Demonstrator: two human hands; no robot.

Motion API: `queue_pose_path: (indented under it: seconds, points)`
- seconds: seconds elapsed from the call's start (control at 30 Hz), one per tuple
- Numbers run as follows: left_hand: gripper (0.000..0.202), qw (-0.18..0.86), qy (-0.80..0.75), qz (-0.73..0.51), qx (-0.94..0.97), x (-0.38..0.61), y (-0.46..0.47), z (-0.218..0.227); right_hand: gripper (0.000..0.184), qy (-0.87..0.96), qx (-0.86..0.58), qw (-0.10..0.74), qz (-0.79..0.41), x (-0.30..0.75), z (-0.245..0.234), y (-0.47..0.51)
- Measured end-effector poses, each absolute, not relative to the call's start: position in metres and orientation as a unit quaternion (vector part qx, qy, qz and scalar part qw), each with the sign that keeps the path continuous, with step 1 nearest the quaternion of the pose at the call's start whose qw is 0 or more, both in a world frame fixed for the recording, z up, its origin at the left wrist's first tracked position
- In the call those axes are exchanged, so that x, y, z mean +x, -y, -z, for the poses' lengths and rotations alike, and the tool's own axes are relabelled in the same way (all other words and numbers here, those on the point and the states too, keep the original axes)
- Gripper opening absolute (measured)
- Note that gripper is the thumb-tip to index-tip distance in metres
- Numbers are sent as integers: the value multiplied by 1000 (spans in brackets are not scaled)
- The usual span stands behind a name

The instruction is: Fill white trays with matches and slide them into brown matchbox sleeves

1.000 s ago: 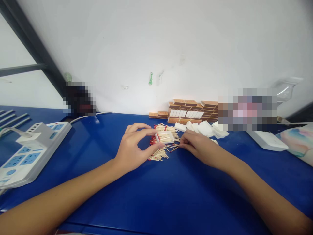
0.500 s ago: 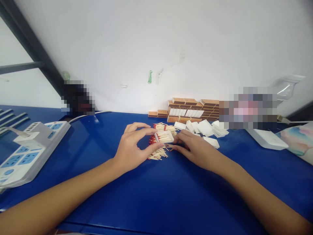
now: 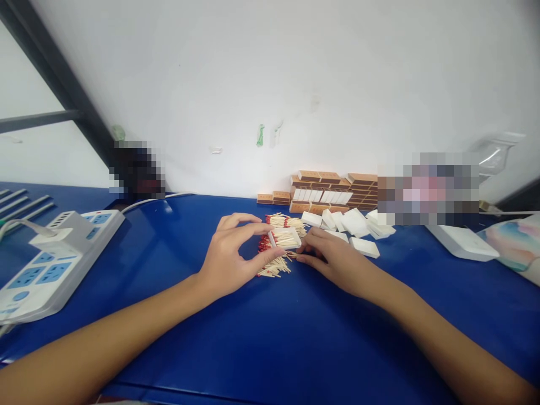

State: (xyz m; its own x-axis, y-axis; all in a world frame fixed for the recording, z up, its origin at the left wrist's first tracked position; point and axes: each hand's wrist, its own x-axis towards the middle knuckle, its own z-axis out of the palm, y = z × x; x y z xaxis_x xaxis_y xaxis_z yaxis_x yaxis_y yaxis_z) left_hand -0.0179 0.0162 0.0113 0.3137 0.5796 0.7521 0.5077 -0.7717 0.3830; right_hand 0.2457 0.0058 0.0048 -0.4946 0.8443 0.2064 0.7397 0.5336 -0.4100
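Note:
My left hand holds a small white matchbox tray between its thumb and fingers. Matches lie inside the tray. Around and beneath it spreads a pile of red-tipped matches, with more matches heaped just behind. My right hand is at the tray's right side, thumb and fingertips pinched together on a few matches at the pile's edge. Its fingertips are partly hidden by the hand itself.
Brown matchboxes are stacked against the wall, two more beside them. Several white trays lie to the right. A power strip stands at left, a white box at right, on a blue table.
The view has shifted very slightly. My right fingertips have closed on matches beside the tray; the left hand keeps the tray in the same place.

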Motion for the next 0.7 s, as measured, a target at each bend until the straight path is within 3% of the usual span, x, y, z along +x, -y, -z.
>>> queue_pose_path:
  seconds: [0.33,0.6,0.7]
  points:
    - [32,30,-336,-477,812,-18,-17,-9,19,854,-486,153,-105,252,-1,-6]
    - [37,34,-356,-440,824,-17,-18,-4,13,855,-450,258,4,264,-29,-3]
    - [39,41,-340,-428,836,-16,-16,-3,11,870,-419,255,50,249,-28,4]
